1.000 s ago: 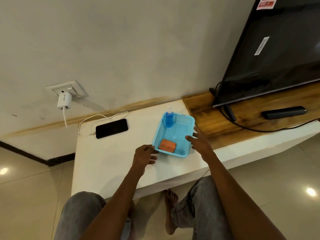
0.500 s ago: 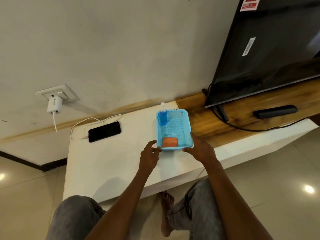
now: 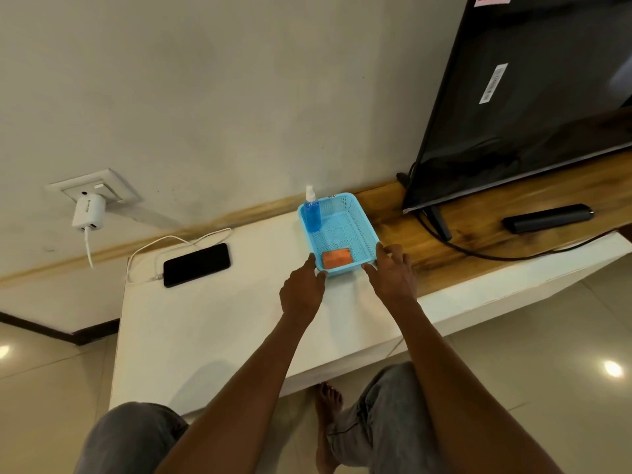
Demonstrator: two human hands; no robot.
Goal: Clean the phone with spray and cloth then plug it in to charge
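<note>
- My left hand (image 3: 302,290) is at the near-left corner of the blue basket (image 3: 367,227), fingers touching its rim; I cannot tell whether they curl around it.
- My right hand (image 3: 393,275) is at the basket's near-right corner, fingers spread and fairly straight against the side wall, thumb at the front edge.
- The basket sits on the white counter (image 3: 212,323), right where the white top meets a wooden section (image 3: 478,241).
- Inside the basket, a spray bottle (image 3: 312,213) of blue liquid stands upright in the far-left corner, and a folded orange cloth (image 3: 337,258) lies flat in the near end.
- The phone (image 3: 196,265) lies screen-up on the counter well to the left of the basket, with a white cable (image 3: 164,242) running to its left end.
- Further left of the basket, a white charger (image 3: 88,213) sits in a wall socket (image 3: 94,186).
- Right of the basket, a television (image 3: 533,97) stands on the wooden section, with a dark remote (image 3: 547,218) beside it.
- The wall is pale; the floor is glossy tile.
</note>
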